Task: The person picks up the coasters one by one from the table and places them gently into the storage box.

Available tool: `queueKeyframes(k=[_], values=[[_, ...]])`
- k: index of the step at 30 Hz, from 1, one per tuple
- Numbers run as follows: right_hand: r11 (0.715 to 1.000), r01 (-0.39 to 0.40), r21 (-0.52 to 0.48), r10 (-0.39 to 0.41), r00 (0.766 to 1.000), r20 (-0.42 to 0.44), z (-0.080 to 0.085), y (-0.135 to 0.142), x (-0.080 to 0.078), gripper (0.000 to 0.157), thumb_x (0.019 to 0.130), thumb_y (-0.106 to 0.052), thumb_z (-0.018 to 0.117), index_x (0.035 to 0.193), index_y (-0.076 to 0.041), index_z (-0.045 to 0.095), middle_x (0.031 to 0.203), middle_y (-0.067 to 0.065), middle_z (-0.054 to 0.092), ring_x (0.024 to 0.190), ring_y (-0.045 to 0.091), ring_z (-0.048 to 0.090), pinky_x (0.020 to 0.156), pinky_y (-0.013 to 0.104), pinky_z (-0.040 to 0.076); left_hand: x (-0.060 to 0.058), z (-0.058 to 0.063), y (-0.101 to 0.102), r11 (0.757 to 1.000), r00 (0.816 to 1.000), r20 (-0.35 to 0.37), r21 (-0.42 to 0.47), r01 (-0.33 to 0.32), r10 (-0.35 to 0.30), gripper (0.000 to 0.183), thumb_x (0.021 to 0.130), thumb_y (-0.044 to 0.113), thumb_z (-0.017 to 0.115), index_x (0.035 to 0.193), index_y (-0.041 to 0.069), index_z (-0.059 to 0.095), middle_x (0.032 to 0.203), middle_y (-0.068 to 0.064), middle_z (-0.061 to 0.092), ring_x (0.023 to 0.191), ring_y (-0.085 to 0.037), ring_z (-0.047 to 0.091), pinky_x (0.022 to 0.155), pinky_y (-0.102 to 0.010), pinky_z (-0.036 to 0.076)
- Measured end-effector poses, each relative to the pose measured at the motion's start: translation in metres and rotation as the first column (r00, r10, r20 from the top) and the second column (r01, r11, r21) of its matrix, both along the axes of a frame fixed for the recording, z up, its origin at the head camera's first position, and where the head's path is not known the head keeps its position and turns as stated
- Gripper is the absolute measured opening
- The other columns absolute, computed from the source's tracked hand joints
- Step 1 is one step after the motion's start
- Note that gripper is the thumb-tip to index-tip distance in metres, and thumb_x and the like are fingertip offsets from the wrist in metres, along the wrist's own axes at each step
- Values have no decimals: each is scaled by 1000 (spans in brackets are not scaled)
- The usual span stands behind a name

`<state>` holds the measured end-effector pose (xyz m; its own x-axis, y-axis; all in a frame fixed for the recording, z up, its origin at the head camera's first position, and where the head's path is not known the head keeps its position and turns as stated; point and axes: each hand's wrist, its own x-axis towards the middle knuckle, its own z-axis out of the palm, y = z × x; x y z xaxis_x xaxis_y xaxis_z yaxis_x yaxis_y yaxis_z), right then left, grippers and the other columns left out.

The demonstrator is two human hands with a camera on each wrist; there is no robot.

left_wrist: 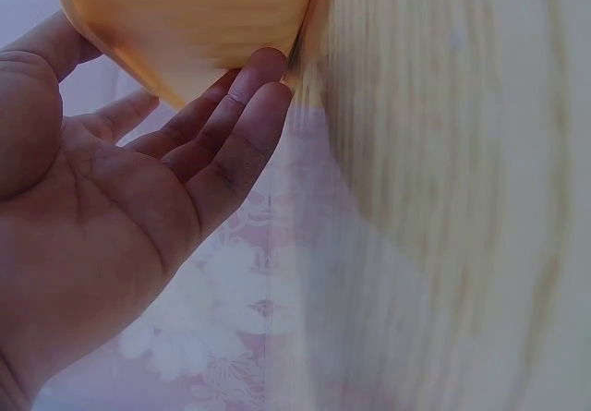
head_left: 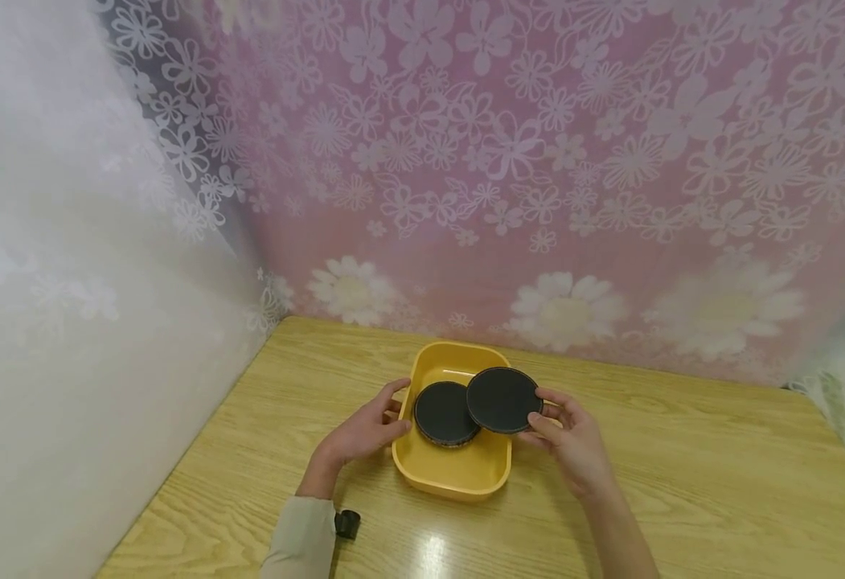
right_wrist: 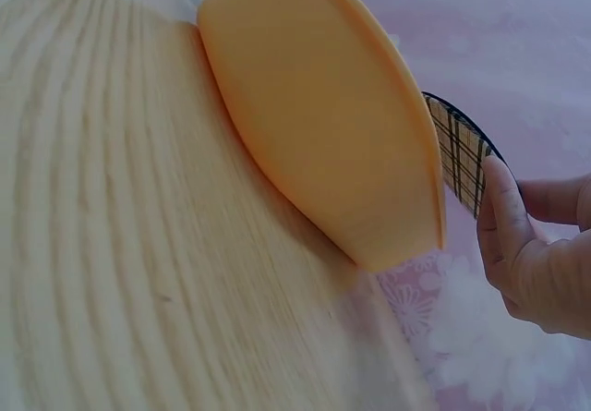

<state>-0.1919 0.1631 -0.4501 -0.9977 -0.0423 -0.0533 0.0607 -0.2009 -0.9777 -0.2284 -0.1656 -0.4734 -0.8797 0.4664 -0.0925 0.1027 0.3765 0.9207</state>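
My right hand (head_left: 574, 442) pinches the edge of a round mat (head_left: 503, 400) between thumb and fingers, above the right side of a yellow basin (head_left: 451, 480). The mat's upper face is black. In the right wrist view its underside shows tan weave with dark crossing lines and a dark rim. Another round black mat (head_left: 446, 412) lies in the basin, partly overlapped in view by the held one; whether more lie under it I cannot tell. My left hand (head_left: 364, 430) rests with spread fingers against the basin's left side. In the left wrist view its fingertips touch the outer wall.
The basin stands on a wood-grain table (head_left: 682, 474), towards its back edge. Behind hangs a pink flowered curtain (head_left: 465, 201), and a pale cloth (head_left: 67, 281) hangs along the left. A small black thing (head_left: 347, 524) sits at the left sleeve's cuff.
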Motion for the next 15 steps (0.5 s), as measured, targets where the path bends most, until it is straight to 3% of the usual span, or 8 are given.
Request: queueKeyframes(k=[7,15], values=[[998,-34,61,32,999,23,1,-17,2,53,93,6,62,141,7,43,108,12,45,80,15,68,77,33,58,1,1,-2,1000,1000,0,7,8,-8,69,102,23,57,159,20,18,138,-19,49,119,-30,57,94,-46,50],[986,-63,154,59,998,33,4,-39,-1,43,94,4,62,136,5,53,108,13,44,82,15,66,78,35,58,0,0,-1,1000,1000,-7,0,4,-4,68,102,20,56,159,19,19,137,-19,50,118,-30,58,95,-46,49]])
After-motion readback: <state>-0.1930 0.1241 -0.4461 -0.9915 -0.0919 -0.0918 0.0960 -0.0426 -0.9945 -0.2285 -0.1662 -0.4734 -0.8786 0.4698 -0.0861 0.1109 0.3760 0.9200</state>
